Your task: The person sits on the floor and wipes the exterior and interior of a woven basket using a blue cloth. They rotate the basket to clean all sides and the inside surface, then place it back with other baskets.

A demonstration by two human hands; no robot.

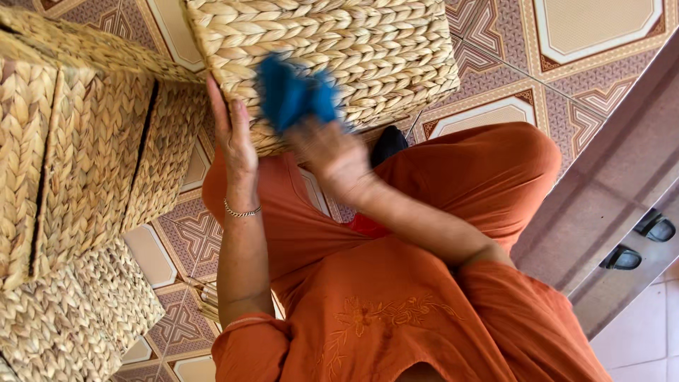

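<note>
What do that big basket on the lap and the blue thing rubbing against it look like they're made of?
The basket looks like plaited dried plant fibre, maybe water hyacinth or seagrass: thick pale-straw braids, matte. The blue thing, in the right hand, seems a soft cloth, but it is blurred. The left hand steadies the basket's side.

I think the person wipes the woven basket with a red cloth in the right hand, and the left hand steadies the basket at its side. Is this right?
Not quite. In the head view the cloth is blue, not red. The rest holds: the right hand holds it against the woven basket, and the left hand rests on the basket's side.
</note>
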